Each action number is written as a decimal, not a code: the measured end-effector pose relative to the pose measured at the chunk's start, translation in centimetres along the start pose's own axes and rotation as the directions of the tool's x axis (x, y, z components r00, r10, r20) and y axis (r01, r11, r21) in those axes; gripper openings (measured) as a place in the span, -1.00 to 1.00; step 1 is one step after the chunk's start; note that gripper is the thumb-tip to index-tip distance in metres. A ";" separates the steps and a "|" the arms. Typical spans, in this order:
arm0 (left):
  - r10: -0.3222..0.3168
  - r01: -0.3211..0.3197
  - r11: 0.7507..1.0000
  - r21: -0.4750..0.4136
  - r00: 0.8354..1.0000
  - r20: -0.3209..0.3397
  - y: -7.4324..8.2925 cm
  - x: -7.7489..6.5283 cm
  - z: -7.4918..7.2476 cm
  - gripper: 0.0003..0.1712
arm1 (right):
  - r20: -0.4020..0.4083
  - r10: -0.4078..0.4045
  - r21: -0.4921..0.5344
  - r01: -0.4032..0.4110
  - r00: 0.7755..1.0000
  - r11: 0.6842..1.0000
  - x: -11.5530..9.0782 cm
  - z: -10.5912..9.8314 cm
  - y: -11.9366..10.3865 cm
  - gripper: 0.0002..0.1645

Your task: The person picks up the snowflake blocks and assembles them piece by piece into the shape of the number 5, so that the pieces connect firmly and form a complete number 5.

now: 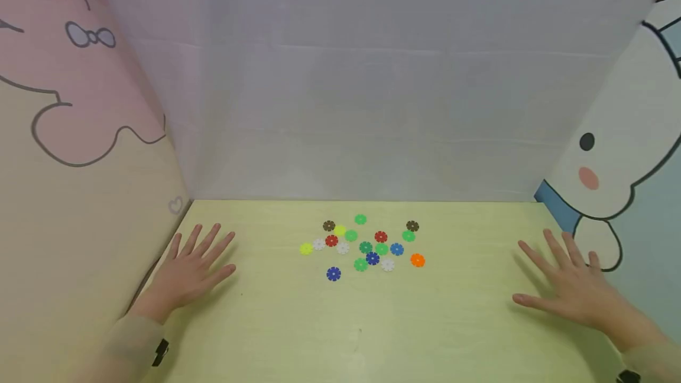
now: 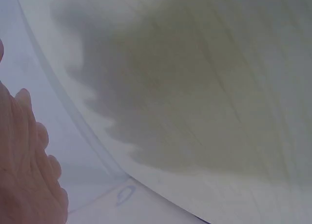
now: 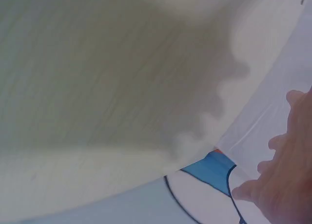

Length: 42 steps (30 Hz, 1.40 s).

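Several small notched plastic discs lie scattered on the pale table (image 1: 287,324), grouped around its back middle. Among them are an orange disc (image 1: 417,260) at the right, a dark blue disc (image 1: 333,274) nearest the front, a yellow disc (image 1: 305,249) at the left and a brown disc (image 1: 412,226) at the back. My left hand (image 1: 186,273) is spread palm down over the table's left side, holding nothing. On the right side my right hand (image 1: 577,291) hovers likewise, fingers spread, above its shadow. Both wrist views show the hands raised over the tabletop, well apart from the discs.
A pale grey curtain-like sheet (image 1: 362,105) closes off the back of the table. Printed panels with cartoon animals stand at the left (image 1: 80,223) and right (image 1: 606,135). Light sleeves (image 1: 125,341) with dark clips cover the wrists.
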<state>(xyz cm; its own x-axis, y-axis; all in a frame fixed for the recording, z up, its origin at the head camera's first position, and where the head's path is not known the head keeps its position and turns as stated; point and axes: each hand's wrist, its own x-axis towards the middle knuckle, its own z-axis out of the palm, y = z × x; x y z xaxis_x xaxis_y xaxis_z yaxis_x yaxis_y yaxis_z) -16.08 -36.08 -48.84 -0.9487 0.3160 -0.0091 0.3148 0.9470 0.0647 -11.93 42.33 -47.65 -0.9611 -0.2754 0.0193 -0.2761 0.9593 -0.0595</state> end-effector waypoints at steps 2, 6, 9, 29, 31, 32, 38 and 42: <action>-0.001 0.000 1.000 -0.017 1.000 -0.003 0.8 0.6 0.0 -0.08 | 0.007 -0.007 0.059 0.007 1.000 0.998 0.5 0.1 -0.6 0.45; 0.000 0.000 0.999 -0.040 1.000 -0.010 2.6 1.9 0.1 -0.06 | -0.001 -0.021 0.151 0.021 1.000 0.988 1.6 0.7 -2.3 0.45; -0.007 0.006 0.997 -0.071 1.000 -0.008 4.1 2.8 0.4 -0.04 | -0.005 -0.005 0.205 0.006 1.000 0.979 2.3 1.0 -3.9 0.45; -0.007 -0.033 0.942 -0.335 0.993 -0.118 12.8 7.9 1.6 -0.05 | -0.137 0.068 0.578 0.024 0.988 0.815 8.9 2.9 -13.7 0.11; -0.012 -0.043 0.927 -0.372 0.989 -0.146 13.5 8.3 1.7 -0.06 | -0.145 0.079 0.611 0.026 0.986 0.791 9.5 3.2 -14.5 0.03; -0.016 -0.047 0.920 -0.389 0.987 -0.158 13.8 8.6 1.8 -0.07 | -0.144 0.092 0.629 0.020 0.985 0.777 9.8 3.4 -14.8 -0.01; -0.048 -0.052 0.887 -0.458 0.978 -0.203 15.7 10.2 2.5 -0.17 | -0.100 0.187 0.729 -0.056 0.977 0.682 11.6 4.0 -16.6 -0.15; -0.097 -0.005 0.883 -0.470 0.977 -0.191 16.9 10.8 3.1 -0.22 | -0.061 0.183 0.777 -0.068 0.981 0.626 12.4 4.6 -17.6 -0.21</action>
<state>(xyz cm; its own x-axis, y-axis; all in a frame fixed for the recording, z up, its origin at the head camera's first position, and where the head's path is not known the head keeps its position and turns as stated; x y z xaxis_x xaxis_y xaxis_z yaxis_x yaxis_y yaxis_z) -20.97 -16.50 -50.93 -0.9627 0.2058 0.1758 0.2686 0.8071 0.5258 -19.03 21.78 -50.97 -0.9934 -0.0909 0.0694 -0.1091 0.5704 -0.8141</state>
